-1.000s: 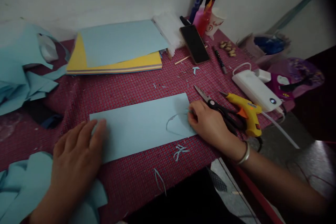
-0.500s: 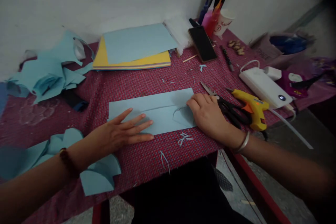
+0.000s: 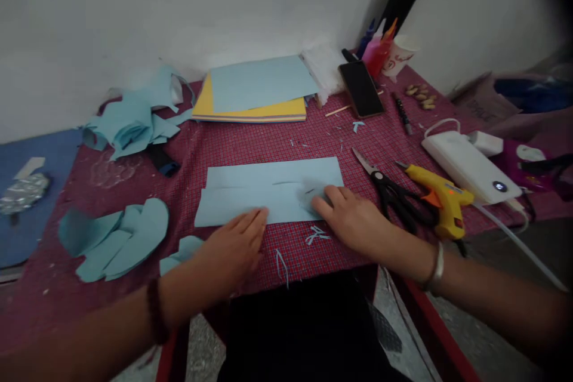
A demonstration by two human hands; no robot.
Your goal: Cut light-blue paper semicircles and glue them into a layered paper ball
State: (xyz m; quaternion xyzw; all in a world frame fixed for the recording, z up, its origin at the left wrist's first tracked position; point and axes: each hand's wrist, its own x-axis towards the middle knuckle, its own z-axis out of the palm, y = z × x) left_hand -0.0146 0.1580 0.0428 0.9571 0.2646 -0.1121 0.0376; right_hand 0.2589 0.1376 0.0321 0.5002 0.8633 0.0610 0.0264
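Head view: blue paper [image 3: 268, 188] touches left hand [image 3: 229, 249] and right hand [image 3: 353, 224]

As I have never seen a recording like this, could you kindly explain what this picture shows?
There is no machine here. A person wears a camera on the head, so the view looks forward and down at that person's own bare hands. The table is covered with a red checked cloth. On it lies a long sheet of light blue paper, seemingly folded lengthwise. The left hand has its fingertips at the sheet's near edge, and the right hand presses on its right end. Neither hand grips anything. To the right lie black scissors, a yellow glue gun and a white power bank. At the back are a stack of coloured paper and a phone. On the left are cut blue shapes.
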